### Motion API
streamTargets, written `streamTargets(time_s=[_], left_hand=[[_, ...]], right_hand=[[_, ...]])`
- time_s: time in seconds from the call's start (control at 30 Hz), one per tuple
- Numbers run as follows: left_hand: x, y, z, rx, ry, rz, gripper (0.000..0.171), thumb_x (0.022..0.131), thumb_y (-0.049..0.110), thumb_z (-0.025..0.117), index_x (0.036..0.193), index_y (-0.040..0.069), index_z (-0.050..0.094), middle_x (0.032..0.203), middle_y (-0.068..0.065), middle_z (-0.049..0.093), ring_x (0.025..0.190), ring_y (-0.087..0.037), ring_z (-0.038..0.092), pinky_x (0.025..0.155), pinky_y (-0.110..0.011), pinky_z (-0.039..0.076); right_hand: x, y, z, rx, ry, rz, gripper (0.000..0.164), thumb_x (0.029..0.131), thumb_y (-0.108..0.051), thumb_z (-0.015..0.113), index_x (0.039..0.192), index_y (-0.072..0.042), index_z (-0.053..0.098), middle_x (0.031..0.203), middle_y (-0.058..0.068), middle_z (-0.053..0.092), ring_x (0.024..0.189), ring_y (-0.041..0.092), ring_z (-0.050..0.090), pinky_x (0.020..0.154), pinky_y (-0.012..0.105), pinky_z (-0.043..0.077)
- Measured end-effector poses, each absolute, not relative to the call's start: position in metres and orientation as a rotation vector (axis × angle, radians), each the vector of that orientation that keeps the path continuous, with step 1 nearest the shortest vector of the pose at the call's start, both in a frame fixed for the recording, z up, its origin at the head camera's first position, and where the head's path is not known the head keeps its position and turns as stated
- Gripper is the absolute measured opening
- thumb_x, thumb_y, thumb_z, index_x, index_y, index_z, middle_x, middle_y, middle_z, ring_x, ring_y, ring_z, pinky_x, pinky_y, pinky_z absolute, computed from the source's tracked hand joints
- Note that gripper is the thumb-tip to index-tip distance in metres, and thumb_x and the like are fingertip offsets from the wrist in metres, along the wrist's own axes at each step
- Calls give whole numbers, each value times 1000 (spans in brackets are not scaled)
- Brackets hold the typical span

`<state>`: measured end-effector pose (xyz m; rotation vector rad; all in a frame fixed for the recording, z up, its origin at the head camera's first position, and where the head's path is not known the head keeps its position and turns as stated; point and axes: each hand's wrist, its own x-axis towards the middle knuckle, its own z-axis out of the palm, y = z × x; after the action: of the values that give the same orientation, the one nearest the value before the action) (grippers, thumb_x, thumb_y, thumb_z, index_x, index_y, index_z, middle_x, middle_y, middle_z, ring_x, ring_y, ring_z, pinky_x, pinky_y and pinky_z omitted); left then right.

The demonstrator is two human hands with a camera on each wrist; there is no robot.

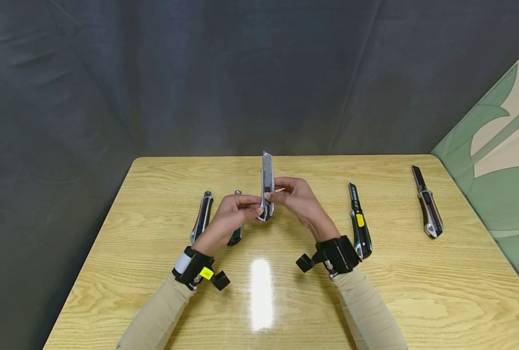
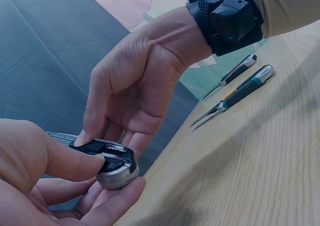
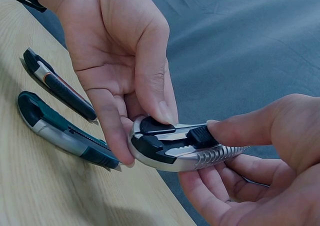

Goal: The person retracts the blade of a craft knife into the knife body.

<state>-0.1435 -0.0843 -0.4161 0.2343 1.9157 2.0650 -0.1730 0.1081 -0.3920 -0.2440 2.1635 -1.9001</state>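
A silver snap-off utility knife [image 1: 267, 170] is held up off the table between both hands, its blade extended and pointing away. My left hand [image 1: 228, 216] pinches the butt end between thumb and fingers. My right hand [image 1: 301, 200] grips the side of the handle, its thumb on the black slider [image 3: 202, 136]. In the right wrist view, the black end cap and ribbed metal edge of the handle show clearly. The left wrist view shows the knife's rounded metal butt [image 2: 119, 177] close to my left thumb. Part of the handle is covered by fingers.
On the wooden table [image 1: 277, 301], left of the held knife, lie a silver-black utility knife [image 1: 204, 214] and a green-grey one [image 3: 65, 131] partly behind my left hand. To the right lie a knife with a yellow slider [image 1: 361, 223] and another silver-black knife [image 1: 429, 206].
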Motion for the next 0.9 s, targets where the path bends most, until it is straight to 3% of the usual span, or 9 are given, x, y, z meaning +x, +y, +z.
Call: streamTargets(time_s=[0.4,0.73,0.9], left_hand=[[-143,-86,-416,231,1906,2072,29,88,3,62,117,-2,62,108,-26,61,91,-32,63,92,-59,50],[-143,-84,-416,215,1913,2066,29,87,2,63,116,-2,62,106,-24,62,89,-31,64,89,-55,53],[-143,-84,-414,228,1907,2066,29,87,2,63,116,-2,62,107,-24,62,90,-32,64,86,-50,56]], right_hand=[[-173,107,-392,-283,2115,-1915,34,81,-5,70,115,-3,62,113,18,63,90,27,65,82,33,52],[-172,109,-391,-296,2098,-1903,38,81,-2,69,119,-3,60,117,19,61,94,27,65,91,45,52],[-172,110,-391,-333,2107,-1896,39,81,-1,69,119,-3,60,117,18,61,93,28,64,84,37,54]])
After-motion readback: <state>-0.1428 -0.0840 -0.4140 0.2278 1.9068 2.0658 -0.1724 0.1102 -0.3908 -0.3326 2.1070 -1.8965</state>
